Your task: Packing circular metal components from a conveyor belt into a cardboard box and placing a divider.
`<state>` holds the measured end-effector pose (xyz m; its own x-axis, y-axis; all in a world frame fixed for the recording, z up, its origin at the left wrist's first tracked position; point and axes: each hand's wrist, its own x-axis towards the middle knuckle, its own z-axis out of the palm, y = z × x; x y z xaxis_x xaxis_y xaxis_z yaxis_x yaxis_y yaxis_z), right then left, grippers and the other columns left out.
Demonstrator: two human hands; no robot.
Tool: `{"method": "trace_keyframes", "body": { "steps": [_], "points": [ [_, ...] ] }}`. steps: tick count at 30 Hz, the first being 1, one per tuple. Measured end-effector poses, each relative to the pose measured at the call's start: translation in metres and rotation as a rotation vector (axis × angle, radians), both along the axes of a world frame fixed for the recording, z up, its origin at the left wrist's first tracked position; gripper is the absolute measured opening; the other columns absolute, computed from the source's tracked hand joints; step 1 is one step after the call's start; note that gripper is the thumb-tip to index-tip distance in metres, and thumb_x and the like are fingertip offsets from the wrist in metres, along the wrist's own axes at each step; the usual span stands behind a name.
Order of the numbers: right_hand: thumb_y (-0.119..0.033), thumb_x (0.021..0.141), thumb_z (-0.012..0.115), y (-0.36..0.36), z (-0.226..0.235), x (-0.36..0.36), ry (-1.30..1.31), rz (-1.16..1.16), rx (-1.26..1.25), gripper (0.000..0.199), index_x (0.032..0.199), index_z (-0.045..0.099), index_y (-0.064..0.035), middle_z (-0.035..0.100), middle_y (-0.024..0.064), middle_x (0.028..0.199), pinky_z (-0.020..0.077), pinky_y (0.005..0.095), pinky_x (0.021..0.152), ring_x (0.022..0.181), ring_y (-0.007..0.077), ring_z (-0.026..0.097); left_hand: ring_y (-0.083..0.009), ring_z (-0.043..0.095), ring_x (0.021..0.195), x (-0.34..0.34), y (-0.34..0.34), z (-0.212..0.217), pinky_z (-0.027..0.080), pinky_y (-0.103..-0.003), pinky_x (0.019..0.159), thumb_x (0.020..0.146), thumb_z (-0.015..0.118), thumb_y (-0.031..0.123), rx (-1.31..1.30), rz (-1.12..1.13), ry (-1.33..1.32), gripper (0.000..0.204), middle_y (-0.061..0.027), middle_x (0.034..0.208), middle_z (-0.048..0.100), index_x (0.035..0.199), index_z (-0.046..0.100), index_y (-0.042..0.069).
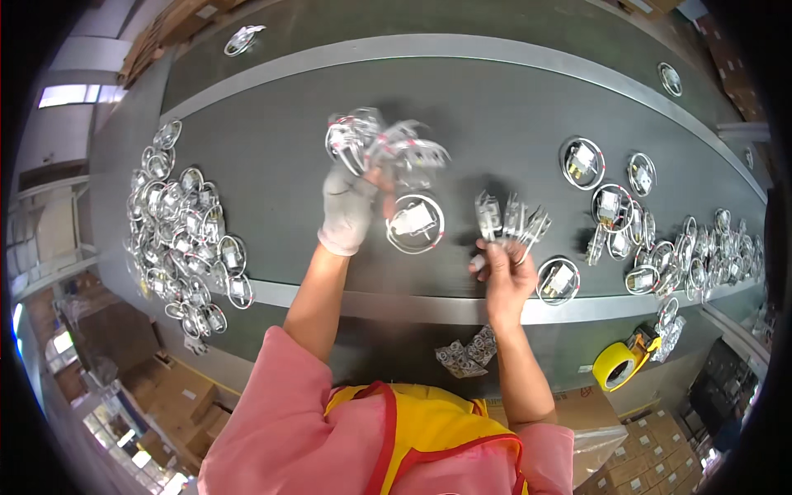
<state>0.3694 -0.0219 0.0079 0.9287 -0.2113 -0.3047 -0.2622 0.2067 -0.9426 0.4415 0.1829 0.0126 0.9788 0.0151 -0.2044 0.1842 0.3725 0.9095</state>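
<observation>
My left hand [348, 208], in a white glove, holds up a bunch of coiled wire parts in clear bags [385, 146] above the dark conveyor belt [272, 140]. My bare right hand [505, 276] grips a smaller fan of several bagged parts [511, 220]. Between the two hands a single coiled wire ring with a white part [414, 222] lies on the belt. Another such ring [558, 280] lies just right of my right hand.
A big heap of coiled parts [186, 235] lies on the belt's left, another heap [689, 252] on the right, with single rings [582, 162] beyond. A yellow tape roll [616, 364] and some bags [466, 353] rest on the near ledge. Cardboard boxes [652, 466] stand below.
</observation>
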Motion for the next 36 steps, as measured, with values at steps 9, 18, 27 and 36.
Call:
{"method": "trace_keyframes", "body": {
  "steps": [9,18,27,36],
  "points": [
    [-0.011,0.056,0.069,0.027,-0.058,-0.002,-0.711,0.534,-1.204,0.025,0.08,0.062,-0.0093,0.058,0.0085,0.091,0.0479,0.0401,0.057,0.074,0.0278,0.057,-0.0186,0.059,0.058,0.044,0.031,-0.027,0.045,-0.031,0.053,0.085,0.053,0.005,0.973,0.708,-0.356,0.007,-0.008,0.075,0.062,0.089,0.055,0.0],
    [-0.013,0.076,0.068,0.011,-0.016,0.029,-0.099,0.322,-0.43,0.014,0.085,0.063,-0.0036,0.063,0.0052,0.076,0.0483,0.028,0.053,0.06,0.0148,0.06,-0.0358,0.057,0.066,0.079,0.087,-0.057,0.046,-0.046,0.058,0.076,0.063,0.019,1.844,-0.263,-0.575,0.016,-0.0162,0.074,0.058,0.088,0.058,0.009],
    [-0.016,0.075,0.069,-0.144,-0.003,0.104,-0.329,0.065,-1.312,0.028,0.092,0.058,0.0031,0.061,0.0179,0.079,0.0464,0.0343,0.061,0.066,0.0272,0.057,-0.0111,0.055,0.054,-0.037,0.051,-0.081,0.044,-0.025,0.046,0.088,0.053,0.008,1.006,0.235,-0.046,0.007,-0.0031,0.063,0.056,0.088,0.057,0.002],
    [-0.019,0.075,0.066,-0.175,-0.03,0.116,-0.21,0.406,-1.63,0.023,0.091,0.062,-0.0034,0.06,0.021,0.084,0.0447,0.0437,0.068,0.077,0.0381,0.056,-0.0145,0.06,0.075,-0.091,0.008,-0.012,0.049,-0.027,0.06,0.089,0.05,0.006,0.185,0.261,0.088,0.011,-0.0075,0.089,0.06,0.097,0.054,0.002]
  ]
}}
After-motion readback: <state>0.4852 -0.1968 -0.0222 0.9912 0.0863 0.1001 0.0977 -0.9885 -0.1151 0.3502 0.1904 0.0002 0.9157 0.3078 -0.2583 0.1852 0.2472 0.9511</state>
